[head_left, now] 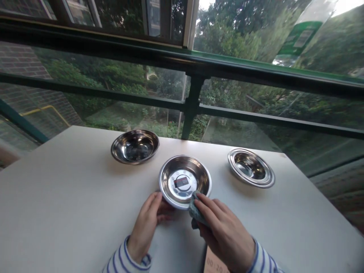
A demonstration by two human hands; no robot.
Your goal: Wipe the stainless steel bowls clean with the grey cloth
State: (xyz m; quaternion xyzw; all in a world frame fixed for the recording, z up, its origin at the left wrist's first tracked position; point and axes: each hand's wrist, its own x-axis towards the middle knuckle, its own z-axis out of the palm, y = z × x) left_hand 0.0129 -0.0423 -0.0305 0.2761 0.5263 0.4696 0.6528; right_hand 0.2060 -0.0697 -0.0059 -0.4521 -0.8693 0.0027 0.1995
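A steel bowl (184, 181) with a label stuck inside its bottom stands in the middle of the white table (65, 197). My left hand (148, 223) grips the bowl's near rim, fingers curled under it. My right hand (222, 231) pinches a small grey-blue cloth (196, 212) and presses it against the near right rim of the same bowl. Both sleeves are white with blue stripes.
Two more steel bowls stand on the table: one at the back left (135, 146), one at the right (251, 167). A dark railing (193, 102) and glass run behind the table's far edge. The table's right edge (321, 197) drops off.
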